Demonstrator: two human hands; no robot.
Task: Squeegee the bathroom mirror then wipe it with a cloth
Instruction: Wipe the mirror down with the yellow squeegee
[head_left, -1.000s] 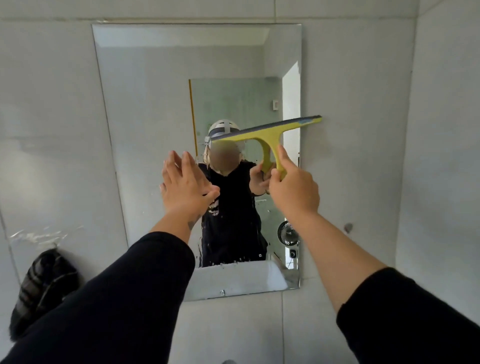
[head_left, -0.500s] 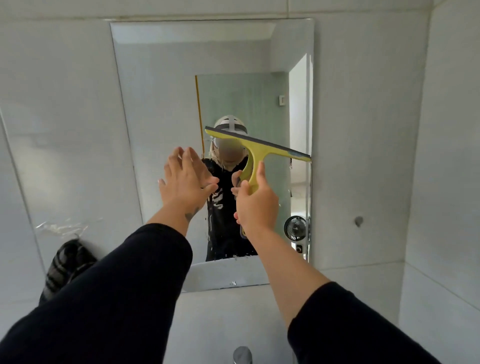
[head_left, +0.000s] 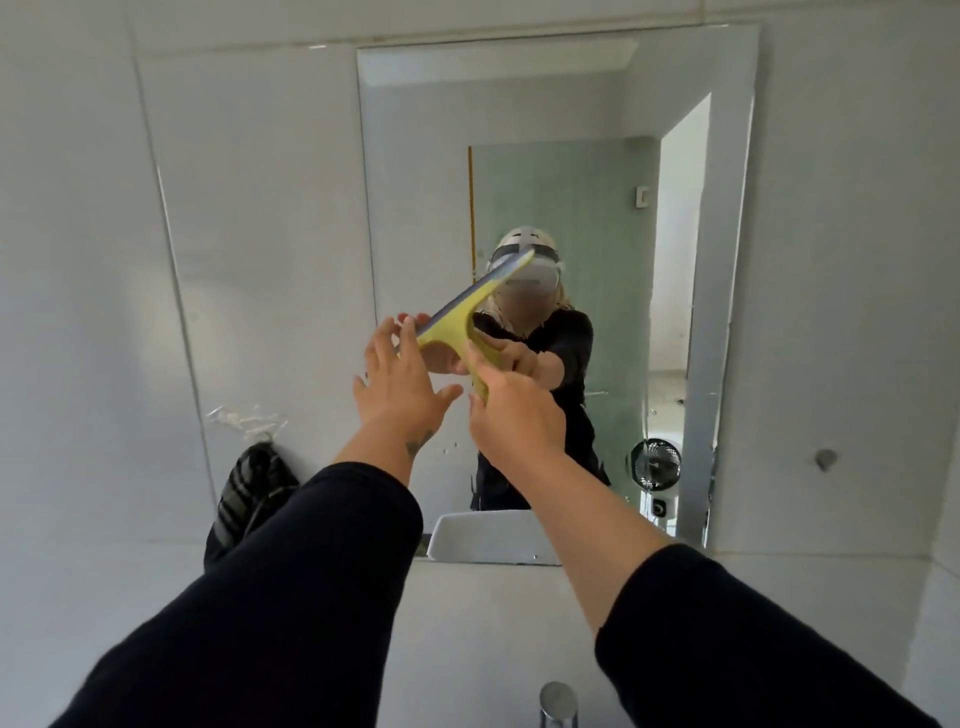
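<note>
A tall rectangular mirror (head_left: 426, 171) hangs on the pale tiled wall ahead. My right hand (head_left: 511, 421) grips the handle of a yellow squeegee (head_left: 457, 325), whose blade is tilted, its upper end to the right and its lower end to the left. My left hand (head_left: 397, 384) is open with fingers spread, its fingertips touching the lower left end of the blade. Both hands are in front of the mirror's middle. A dark striped cloth (head_left: 249, 493) hangs on the wall left of the mirror.
A chrome tap top (head_left: 557, 701) shows at the bottom edge. A small round knob (head_left: 825, 458) sits on the wall to the right. The mirror reflects a person, a white basin rim (head_left: 488, 535), a small fan and a doorway.
The squeegee has swung from right of centre to the middle, and its blade now tilts down to the left, against my left fingertips. The view has shifted so the mirror sits further right.
</note>
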